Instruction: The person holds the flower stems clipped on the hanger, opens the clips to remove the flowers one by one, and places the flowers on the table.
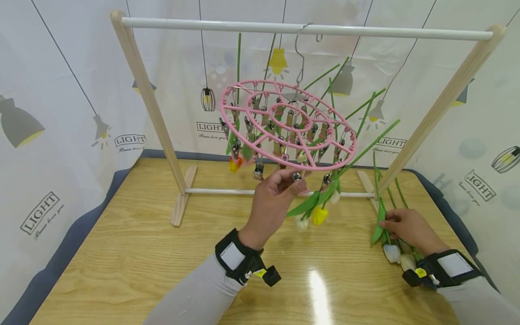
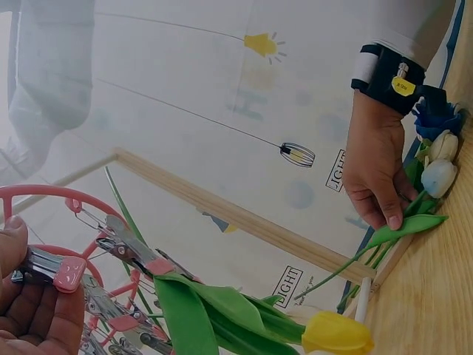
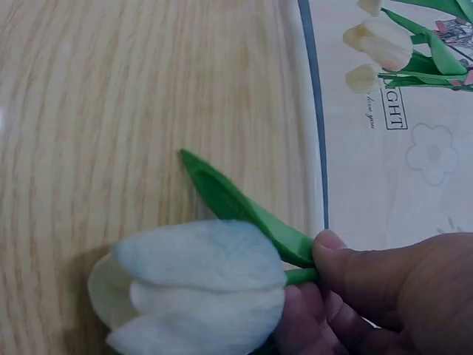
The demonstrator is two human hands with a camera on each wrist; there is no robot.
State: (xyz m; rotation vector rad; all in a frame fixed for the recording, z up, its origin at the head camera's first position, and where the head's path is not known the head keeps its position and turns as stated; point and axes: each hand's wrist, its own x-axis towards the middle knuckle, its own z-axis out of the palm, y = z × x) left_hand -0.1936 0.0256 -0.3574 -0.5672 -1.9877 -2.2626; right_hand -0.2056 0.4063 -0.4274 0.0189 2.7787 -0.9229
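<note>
Here the right hand [image 1: 408, 228] pinches a light, floppy tulip [image 3: 196, 292] by its stem; the left hand [image 1: 273, 198] squeezes a clip [image 2: 50, 271].

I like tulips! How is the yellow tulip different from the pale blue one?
The yellow tulip hangs head-down from a clip on the pink hanger; the pale blue tulip lies on the table. The right hand pinches the blue one's stem; no hand touches the yellow one. Both have green leaves.
</note>
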